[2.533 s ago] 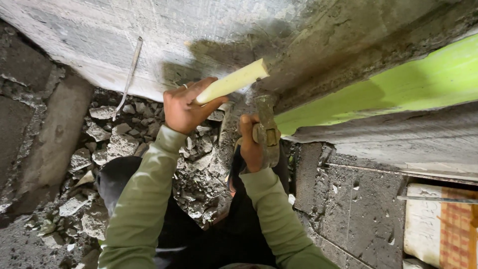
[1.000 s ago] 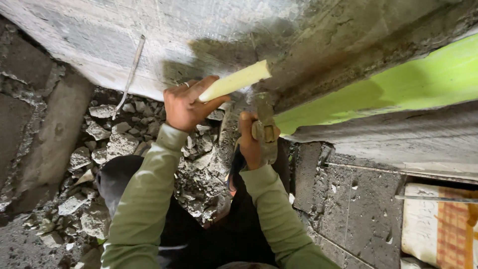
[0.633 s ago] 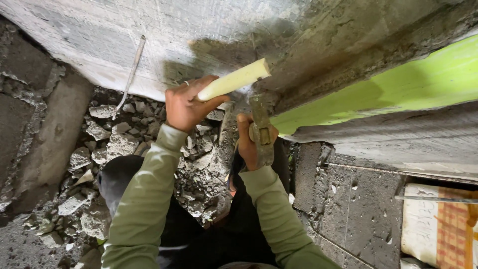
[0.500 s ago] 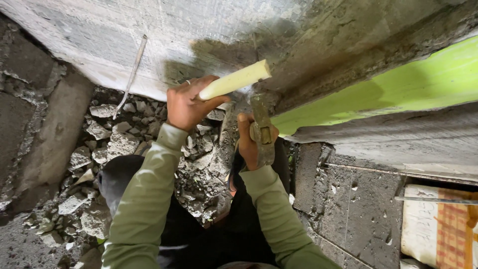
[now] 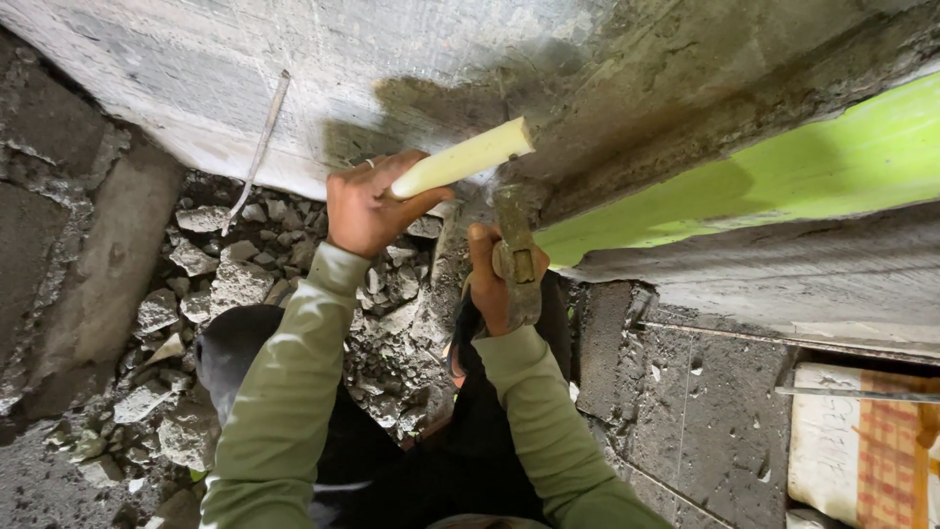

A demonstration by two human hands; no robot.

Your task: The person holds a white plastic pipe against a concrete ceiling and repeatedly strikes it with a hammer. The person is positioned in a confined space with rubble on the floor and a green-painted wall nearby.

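Note:
My left hand (image 5: 367, 201) grips a pale yellow rod-like tool (image 5: 460, 159) whose far end rests against the grey concrete wall (image 5: 411, 59). My right hand (image 5: 497, 279) is wrapped around a metal hammer (image 5: 516, 257), its head raised close to the rod's tip at the wall. Both arms wear olive-green sleeves. The spot where rod and wall meet lies in shadow.
Broken concrete rubble (image 5: 235, 284) lies heaped at the wall's foot below my hands. A thin metal rod (image 5: 257, 152) sticks out of the wall at left. A bright green painted strip (image 5: 783, 176) runs to the right. Grey tiles (image 5: 705, 411) and a printed sack (image 5: 862, 441) lie lower right.
The hammer in my right hand has shifted slightly up and down beside the rod. My left hand keeps the pale rod in the same place against the wall.

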